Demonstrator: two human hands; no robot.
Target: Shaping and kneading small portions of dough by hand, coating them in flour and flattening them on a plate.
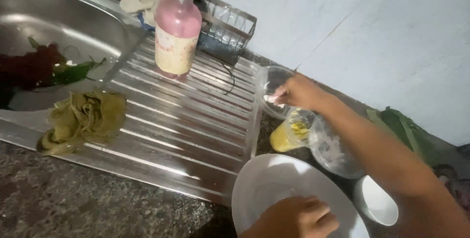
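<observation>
At right of centre the right hand [298, 91] pinches the rim of a clear glass bowl [272, 87], fingers pressed on its edge; the bowl stands tipped on its side, its mouth facing the upper left of the frame. At the bottom edge the left hand [296, 218] rests with curled fingers on a white plate [264, 184] lying flat; whether it grips the plate I cannot tell. Between them stand a glass with yellow liquid [289, 135] and a clear lid [335, 157], close under the right forearm. A small white bowl [376, 201] sits lower right. On the ribbed steel drainboard [186, 130] stand a pink bottle [177, 27] and a crumpled yellow-green cloth [83, 119].
</observation>
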